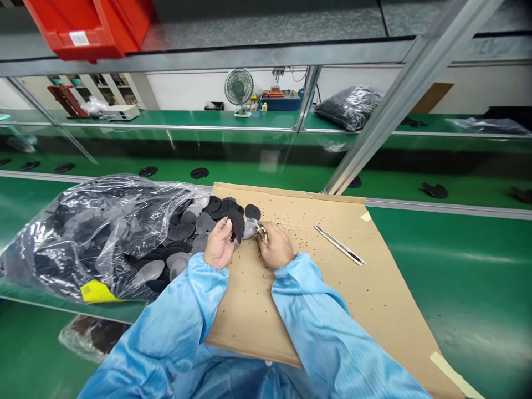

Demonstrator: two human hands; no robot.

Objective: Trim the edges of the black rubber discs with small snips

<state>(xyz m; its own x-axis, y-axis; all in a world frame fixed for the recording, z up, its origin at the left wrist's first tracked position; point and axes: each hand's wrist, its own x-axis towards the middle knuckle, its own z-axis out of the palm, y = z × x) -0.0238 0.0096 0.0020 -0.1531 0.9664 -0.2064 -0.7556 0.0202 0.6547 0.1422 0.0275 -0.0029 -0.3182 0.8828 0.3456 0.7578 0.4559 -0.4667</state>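
Observation:
My left hand is closed on a black disc beside a heap of similar black and grey discs. My right hand grips a small metal tool, whose kind is too small to tell; its end points toward the left hand. Just behind the fingers lies a grey disc. Both hands are over a cardboard sheet scattered with tiny dark bits. A long thin knife-like tool lies on the cardboard to the right.
A large clear plastic bag of discs lies at the left, with a yellow label. A metal post slants down behind the cardboard. Dark pieces sit along the green conveyor. A red bin is overhead.

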